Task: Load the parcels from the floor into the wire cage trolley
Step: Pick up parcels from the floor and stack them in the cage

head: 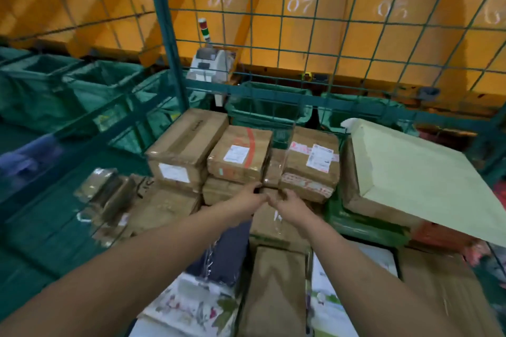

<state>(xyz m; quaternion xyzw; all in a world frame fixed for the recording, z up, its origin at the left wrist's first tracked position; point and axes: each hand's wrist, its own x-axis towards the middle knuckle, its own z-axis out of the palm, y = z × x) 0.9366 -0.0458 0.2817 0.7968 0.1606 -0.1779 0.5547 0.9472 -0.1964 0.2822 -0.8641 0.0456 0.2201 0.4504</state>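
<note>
The green wire cage (301, 44) surrounds a stack of parcels. A large pale flat parcel (416, 180) lies tilted at the right. Brown boxes (189, 142) fill the back row. Both arms reach into the middle: the left hand (250, 197) and right hand (290, 205) meet, fingers curled on the edge of a small brown parcel (273, 216) under the back row.

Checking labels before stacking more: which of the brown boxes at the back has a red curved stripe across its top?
The middle box, directly beyond the left hand; its neighbours lack that stripe.
</note>
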